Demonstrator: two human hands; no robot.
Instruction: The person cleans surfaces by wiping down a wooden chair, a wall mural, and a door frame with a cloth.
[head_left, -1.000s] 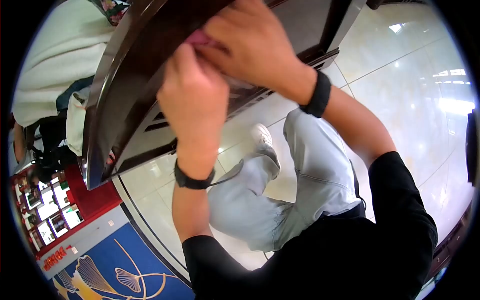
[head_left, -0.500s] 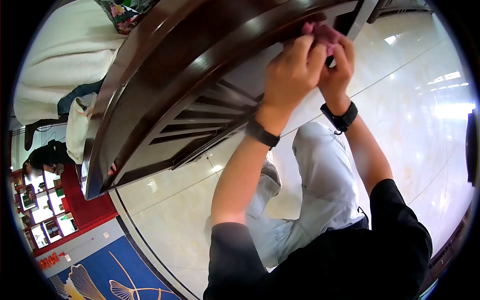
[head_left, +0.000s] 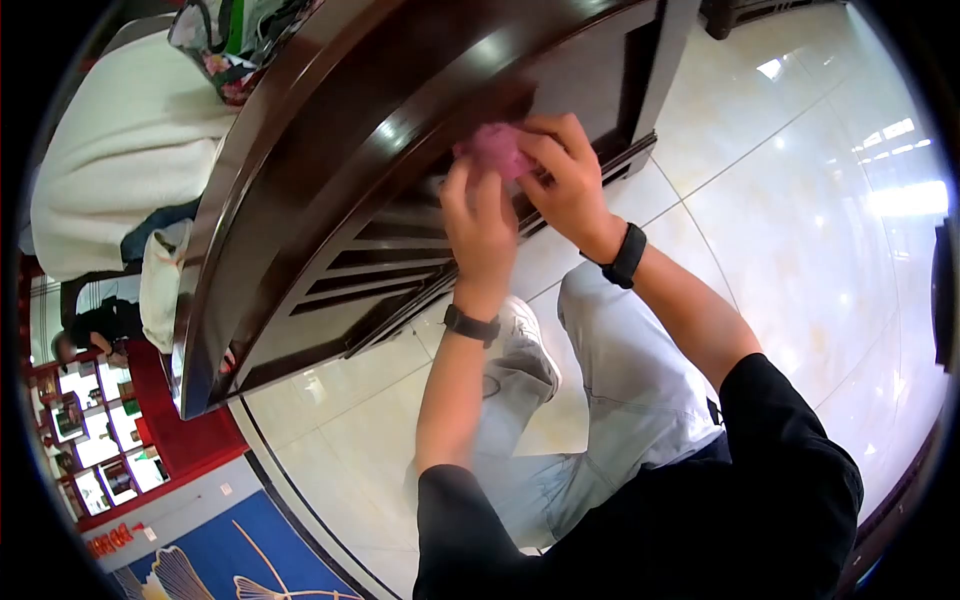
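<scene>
A crumpled pink cloth [head_left: 495,148] is bunched up in front of the dark, polished wooden panel [head_left: 330,165] of a large piece of furniture. My left hand [head_left: 480,222] pinches it from below, fingers pointing up. From the right, my right hand [head_left: 568,180] closes its fingers on the same cloth. Beneath the hands the panel has slatted openings [head_left: 385,262]. Whether the cloth presses on the wood or hangs just off it, I cannot tell.
Glossy pale tiles [head_left: 780,210] cover the floor around my bent legs [head_left: 630,370]. A white cover [head_left: 125,150] and a patterned bag [head_left: 225,60] lie beyond the furniture's top edge. Another person [head_left: 105,325] is at the far left, near lit shelves [head_left: 95,435]. A blue patterned panel [head_left: 215,550] is lower left.
Both hands have moved left and down along the wooden panel, carrying the pink cloth. The view has shifted slightly, showing more of the panel's right end.
</scene>
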